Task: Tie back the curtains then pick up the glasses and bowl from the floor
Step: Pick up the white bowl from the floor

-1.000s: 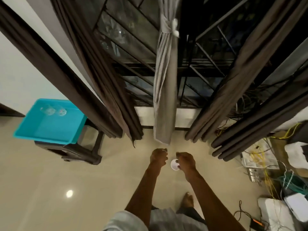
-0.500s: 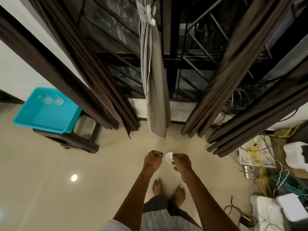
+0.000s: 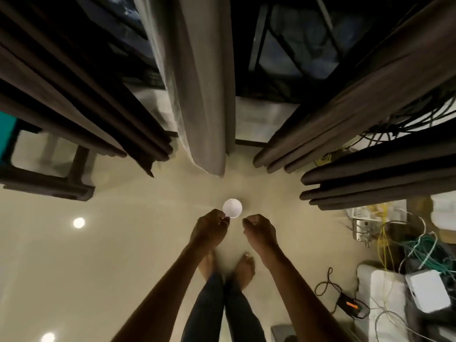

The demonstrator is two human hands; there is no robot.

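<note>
Over floor [image 3: 123, 243] | left hand [image 3: 209, 230] pinches bowl [image 3: 232, 208] | right hand [image 3: 259, 230] curled, empty

You have one white bowl [image 3: 232, 208], two grips, the left grip [image 3: 209, 230] and the right grip [image 3: 259, 230], and two bare feet, a left foot [image 3: 206, 266] and a right foot [image 3: 244, 267]. You can count one grey curtain [image 3: 197, 95] and two dark brown bundles to your right, an upper bundle [image 3: 345, 107] and a lower bundle [image 3: 382, 174]; the left dark curtains [image 3: 74, 95] run together too much to count. On the floor [image 3: 123, 267] there are two light spots, a near spot [image 3: 48, 338] and a far spot [image 3: 79, 222], one dark stool [image 3: 49, 183], one white box [image 3: 429, 290], one black device [image 3: 348, 304], and a cable tangle [image 3: 424, 250] you cannot count.
</note>
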